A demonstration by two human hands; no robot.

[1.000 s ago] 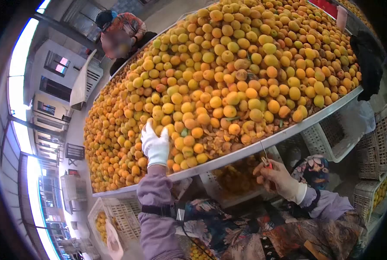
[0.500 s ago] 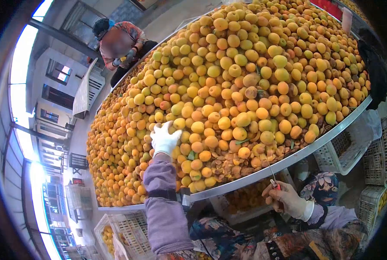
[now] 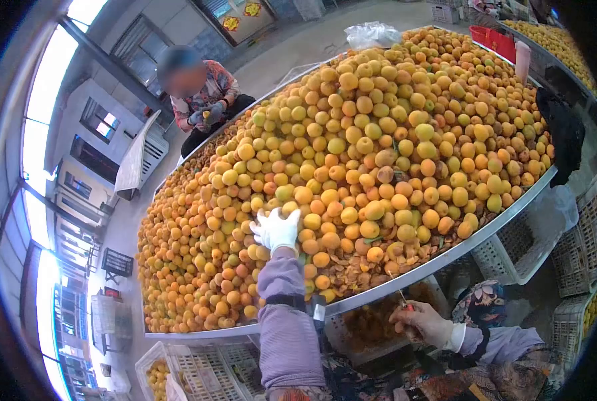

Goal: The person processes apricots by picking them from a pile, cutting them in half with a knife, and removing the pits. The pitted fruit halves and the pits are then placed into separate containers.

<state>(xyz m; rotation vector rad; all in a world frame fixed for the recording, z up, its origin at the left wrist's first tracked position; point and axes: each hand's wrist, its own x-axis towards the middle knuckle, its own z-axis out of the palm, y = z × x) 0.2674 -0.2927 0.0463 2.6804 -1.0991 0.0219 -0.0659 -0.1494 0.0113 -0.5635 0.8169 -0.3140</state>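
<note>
Resting spread on worktop (image 3: 360, 297) apricots (image 3: 364, 145), the left hand (image 3: 276, 230) is seemingly being readied for grasping, finger closure being required; a red-handled tool (image 3: 409, 308) is being gripped by the right hand (image 3: 425, 325).

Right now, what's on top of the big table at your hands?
Orange-yellow fruit heaped high, brownish scraps along the near rim, and the gloved left hand on the heap. The fruit hides most of the surface beneath.

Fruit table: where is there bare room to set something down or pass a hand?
Bare floor lies between the table and the wall behind. A hand might pass over the front rim, between left sleeve and right hand. Fruit and scraps crowd the table.
</note>
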